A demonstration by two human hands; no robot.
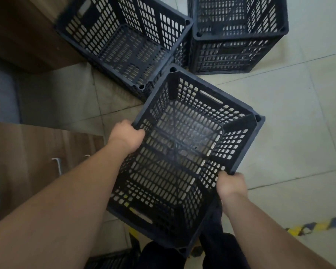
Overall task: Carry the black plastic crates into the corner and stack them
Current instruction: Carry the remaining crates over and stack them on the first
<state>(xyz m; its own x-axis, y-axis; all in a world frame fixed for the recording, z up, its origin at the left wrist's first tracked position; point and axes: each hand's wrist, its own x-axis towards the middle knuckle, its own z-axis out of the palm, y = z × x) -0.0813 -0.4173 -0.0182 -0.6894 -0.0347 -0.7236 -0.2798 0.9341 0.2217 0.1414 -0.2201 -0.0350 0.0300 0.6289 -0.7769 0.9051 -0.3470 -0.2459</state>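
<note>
I hold an empty black slotted crate (239, 131) in front of me, above the tiled floor. My left hand (127, 135) grips its left rim and my right hand (231, 185) grips its right rim. Two more black crates stand on the floor ahead: one (124, 41) beside the wooden cabinet at upper left, another (239, 49) to its right at the top of the view. The rim of a further crate (109, 259) shows at the bottom edge by my legs.
A brown wooden cabinet (19, 30) fills the upper left. A wooden unit with metal handles (33, 162) stands at the left. Yellow and black floor tape (316, 226) runs at lower right. Pale floor tiles (299, 113) spread to the right.
</note>
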